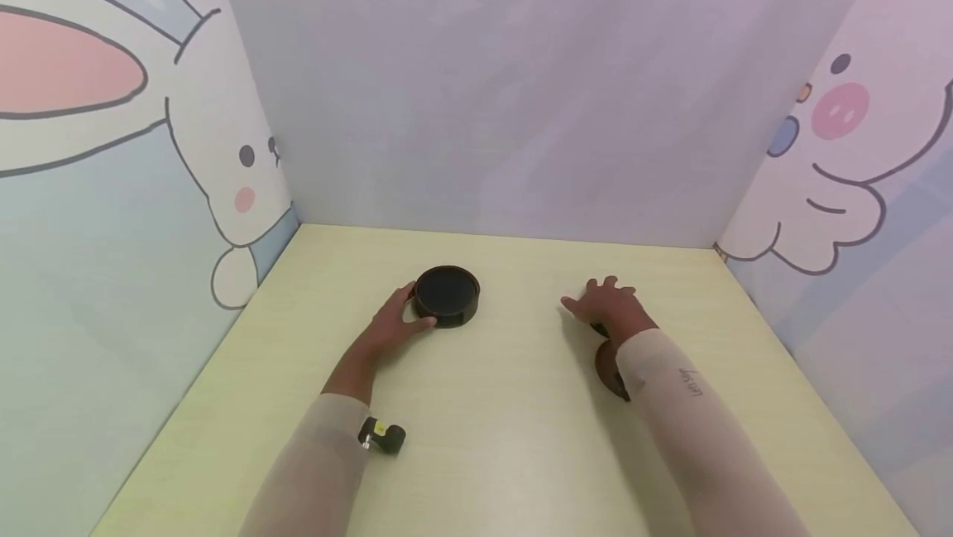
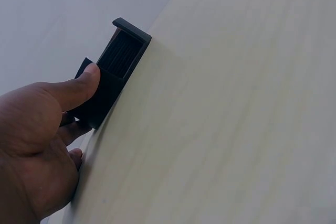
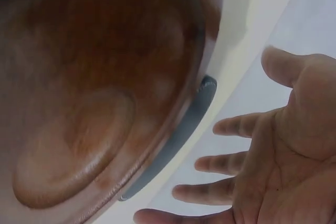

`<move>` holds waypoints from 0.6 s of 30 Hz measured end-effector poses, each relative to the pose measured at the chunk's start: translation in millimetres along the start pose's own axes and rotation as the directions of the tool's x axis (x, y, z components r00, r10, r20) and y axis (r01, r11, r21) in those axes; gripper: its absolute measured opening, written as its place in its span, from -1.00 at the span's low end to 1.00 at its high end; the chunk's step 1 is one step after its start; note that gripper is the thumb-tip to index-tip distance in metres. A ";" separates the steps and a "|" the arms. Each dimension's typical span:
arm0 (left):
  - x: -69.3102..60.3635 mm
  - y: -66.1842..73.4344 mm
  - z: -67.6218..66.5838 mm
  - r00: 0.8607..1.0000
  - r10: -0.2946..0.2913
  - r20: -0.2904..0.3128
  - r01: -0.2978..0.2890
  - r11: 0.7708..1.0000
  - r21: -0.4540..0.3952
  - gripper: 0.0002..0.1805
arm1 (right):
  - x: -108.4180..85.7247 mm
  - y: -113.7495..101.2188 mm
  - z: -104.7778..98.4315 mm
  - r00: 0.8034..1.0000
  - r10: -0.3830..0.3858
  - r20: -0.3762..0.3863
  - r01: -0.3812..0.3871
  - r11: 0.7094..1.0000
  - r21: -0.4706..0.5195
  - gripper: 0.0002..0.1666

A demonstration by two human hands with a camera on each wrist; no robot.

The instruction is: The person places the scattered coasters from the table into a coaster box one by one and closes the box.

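My left hand [image 1: 389, 328] grips the near left side of a round, black coaster holder [image 1: 447, 293], thumb in front and fingers behind. In the left wrist view, the thumb presses the holder's wall [image 2: 107, 90] beside a notch that reveals a ribbed interior. Over on the right, my right hand [image 1: 612, 305] hovers with spread fingers and holds nothing. Beneath it a dark coaster [image 1: 600, 328] is mostly hidden. Nearer me lies a brown round coaster [image 1: 608, 366], partly covered by my sleeve; the right wrist view shows its glossy face [image 3: 121, 45] close up, with the dark coaster's edge [image 3: 176, 142] beyond.
The pale wood-patterned table [image 1: 491, 429] meets a plain curtain-like wall [image 1: 476, 90] at the back. Cartoon-printed panels [image 1: 134, 256] stand at both sides. A small black device [image 1: 383, 436] sits at my left cuff.
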State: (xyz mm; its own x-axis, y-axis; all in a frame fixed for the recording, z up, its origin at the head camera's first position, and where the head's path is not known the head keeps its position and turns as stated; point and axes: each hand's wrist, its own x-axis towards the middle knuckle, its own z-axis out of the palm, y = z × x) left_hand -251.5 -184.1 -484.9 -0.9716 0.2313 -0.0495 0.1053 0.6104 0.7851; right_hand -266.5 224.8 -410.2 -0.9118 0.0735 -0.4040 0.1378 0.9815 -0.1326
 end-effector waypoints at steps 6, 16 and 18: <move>-0.1 0.1 0.2 1.000 0.000 0.005 0.000 1.000 -0.004 0.09 | -4.8 8.5 -6.4 0.998 0.023 0.063 -0.023 1.000 -0.006 0.22; 0.0 0.1 -1.0 1.000 0.014 -0.002 -0.014 1.000 0.003 0.08 | 1.3 25.7 -12.1 0.993 -0.040 0.107 0.039 0.999 0.011 0.30; 0.3 -1.1 -0.5 1.000 0.012 -0.002 -0.012 1.000 0.004 0.08 | 3.7 28.7 -12.3 0.992 -0.048 0.113 0.045 0.999 0.023 0.32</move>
State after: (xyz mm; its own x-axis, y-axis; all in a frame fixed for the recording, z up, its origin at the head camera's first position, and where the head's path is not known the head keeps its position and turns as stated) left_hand -251.9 -185.1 -485.5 -0.9707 0.2372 -0.0389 0.1178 0.6107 0.7831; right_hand -270.7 255.4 -404.4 -0.8676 0.0062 -0.4973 0.1054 0.9795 -0.1717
